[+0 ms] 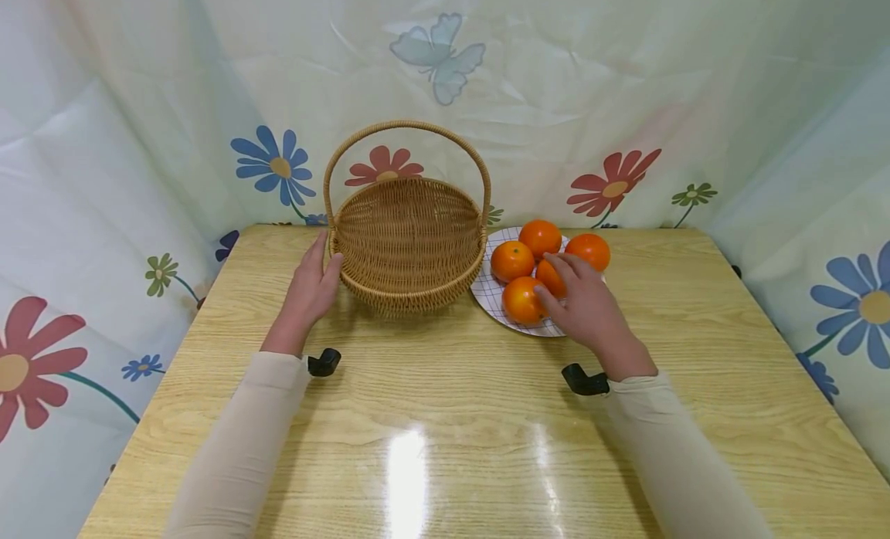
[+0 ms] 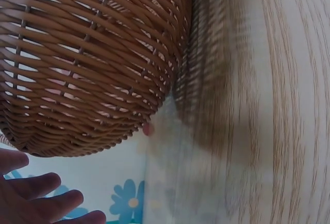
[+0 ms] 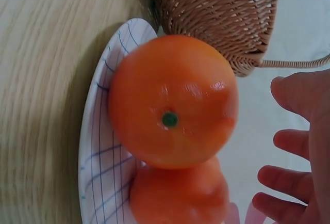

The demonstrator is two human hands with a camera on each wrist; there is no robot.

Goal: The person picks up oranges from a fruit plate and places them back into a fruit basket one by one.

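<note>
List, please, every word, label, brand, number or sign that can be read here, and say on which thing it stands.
None: no text can be read in any view.
Visible sides of the round, glossy orange fruits, the brown woven wicker basket and the light wood-grain table: no writing.
White round plate: only thin grid lines.
Pale printed sheet behind: only flowers and a butterfly.

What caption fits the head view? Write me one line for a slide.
Left hand beside a basket, right hand over oranges on a plate.
</note>
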